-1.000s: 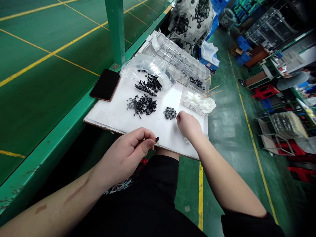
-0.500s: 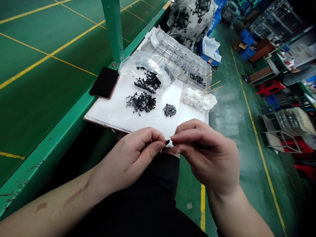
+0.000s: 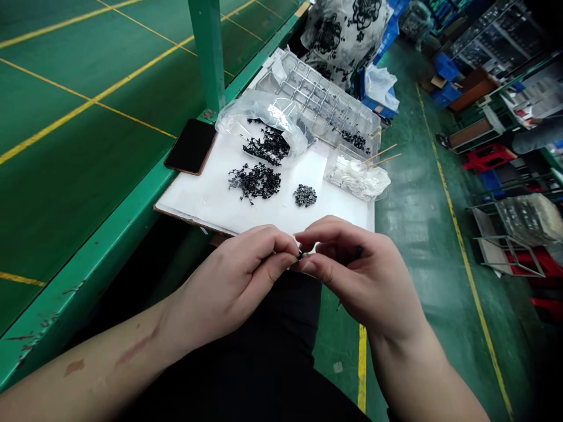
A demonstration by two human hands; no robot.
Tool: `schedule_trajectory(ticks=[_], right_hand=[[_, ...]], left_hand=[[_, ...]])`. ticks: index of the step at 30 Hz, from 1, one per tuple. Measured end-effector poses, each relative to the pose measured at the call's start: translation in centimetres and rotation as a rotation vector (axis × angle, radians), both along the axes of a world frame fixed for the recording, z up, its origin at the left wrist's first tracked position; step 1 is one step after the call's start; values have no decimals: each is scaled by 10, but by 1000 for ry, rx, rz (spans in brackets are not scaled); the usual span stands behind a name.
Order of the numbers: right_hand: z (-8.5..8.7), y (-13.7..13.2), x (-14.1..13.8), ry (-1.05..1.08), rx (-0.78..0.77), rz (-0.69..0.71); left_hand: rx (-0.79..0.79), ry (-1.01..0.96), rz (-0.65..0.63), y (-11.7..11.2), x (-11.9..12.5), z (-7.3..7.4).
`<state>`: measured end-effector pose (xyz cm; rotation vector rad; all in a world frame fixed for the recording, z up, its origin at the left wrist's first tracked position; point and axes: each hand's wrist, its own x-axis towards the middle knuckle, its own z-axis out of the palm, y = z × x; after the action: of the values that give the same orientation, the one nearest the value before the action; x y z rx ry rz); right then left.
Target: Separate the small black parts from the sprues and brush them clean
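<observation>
My left hand (image 3: 250, 272) pinches a small black part (image 3: 301, 255) between thumb and forefinger, just past the near edge of the white work board (image 3: 206, 199). From the other side my right hand (image 3: 360, 269) meets it, thumb and forefinger closed around the same spot; whatever it grips is mostly hidden by the fingertips. Beyond the hands lie a loose pile of black branched plastic parts (image 3: 257, 180) and a small heap of ring-like pieces (image 3: 305, 196). More black parts spill from a clear plastic bag (image 3: 229, 114).
A phone (image 3: 191, 146) lies at the board's left corner. Behind the bag stands a clear compartment tray (image 3: 316, 94). At right, a clear box (image 3: 358, 176) holds white material and two thin sticks. A person in a patterned garment (image 3: 345, 38) is at the far end, near a green post (image 3: 209, 55).
My right hand has moved left, so its fingertips now touch the black part and my left fingertips. The view has shifted slightly; the piles look unchanged.
</observation>
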<state>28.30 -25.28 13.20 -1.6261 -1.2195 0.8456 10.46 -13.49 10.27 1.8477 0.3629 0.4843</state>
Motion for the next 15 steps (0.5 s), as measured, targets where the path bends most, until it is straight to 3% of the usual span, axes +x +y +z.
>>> schedule_trajectory(ticks=[3, 8, 11, 15], right_hand=[[3, 0, 1, -9, -99, 10], [-2, 2, 7, -122, 10, 31], [-16, 2, 12, -81, -109, -19], [-45, 12, 31, 0, -280, -155]], left_hand=[[76, -7, 27, 2, 1, -3], [-2, 67, 153, 6, 3, -15], [-144, 190, 206, 8, 3, -22], [-196, 278, 349, 16, 2, -42]])
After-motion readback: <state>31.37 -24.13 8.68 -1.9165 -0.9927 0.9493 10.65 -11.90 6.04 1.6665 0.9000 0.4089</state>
